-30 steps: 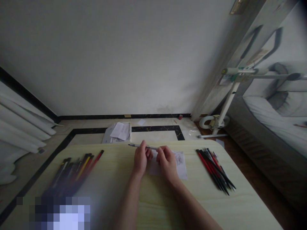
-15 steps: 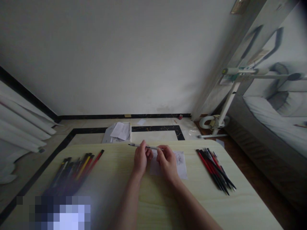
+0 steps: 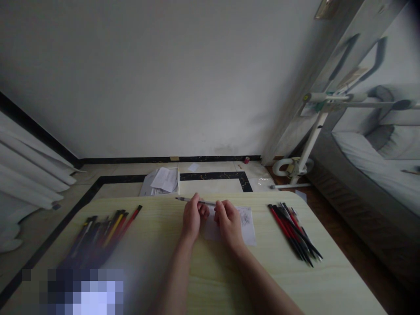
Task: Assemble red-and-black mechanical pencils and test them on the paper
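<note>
Both my hands hold a slim pen (image 3: 207,202) level above the far part of the table, its dark tip pointing left. My left hand (image 3: 192,217) pinches it near the tip end, with a clear-looking stretch sticking out to the left. My right hand (image 3: 229,221) is closed on the other end, and its fingers hide that end. Under and behind my right hand lies a sheet of white paper (image 3: 248,227) with dark scribbles, partly covered.
On the light wood table (image 3: 157,227), several black and red pens (image 3: 292,234) lie in a bundle at right. Another bundle of pens (image 3: 108,232), some yellow, lies at left, blurred toward the front. Beyond the table, papers (image 3: 165,180) lie on the floor near the wall.
My right hand has shifted very slightly on the pen; its fingers look a little more closed. The pen and my left hand stay almost where they were.
</note>
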The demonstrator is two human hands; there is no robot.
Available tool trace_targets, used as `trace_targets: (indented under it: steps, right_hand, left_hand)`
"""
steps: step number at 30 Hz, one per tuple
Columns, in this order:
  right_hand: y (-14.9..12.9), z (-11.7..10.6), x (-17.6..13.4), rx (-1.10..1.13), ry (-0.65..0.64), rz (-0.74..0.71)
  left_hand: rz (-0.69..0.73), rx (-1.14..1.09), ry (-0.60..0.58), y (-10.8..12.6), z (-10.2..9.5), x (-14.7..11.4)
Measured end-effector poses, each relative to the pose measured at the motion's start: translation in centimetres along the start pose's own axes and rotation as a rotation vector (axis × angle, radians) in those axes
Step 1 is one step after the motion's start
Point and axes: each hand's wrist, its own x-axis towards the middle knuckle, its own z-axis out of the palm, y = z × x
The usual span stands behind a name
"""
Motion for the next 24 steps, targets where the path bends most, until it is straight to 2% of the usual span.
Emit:
trace_targets:
  steps: [9,17,24]
  right_hand:
    - [-0.08,-0.09,-0.08,0.014,-0.004,-0.034]
    - [0.08,-0.01,-0.05,0.077,-0.023,-0.001]
    - [-0.09,-0.03,-0.04,0.007,-0.020,-0.013]
  left_hand:
    - [0.018,0.039,-0.014,-0.05,-0.11,0.13]
    - [0.012,0.023,-0.006,-0.08,-0.09,0.07]
    - [-0.014,0.034,0.031,0.32,0.17,-0.09]
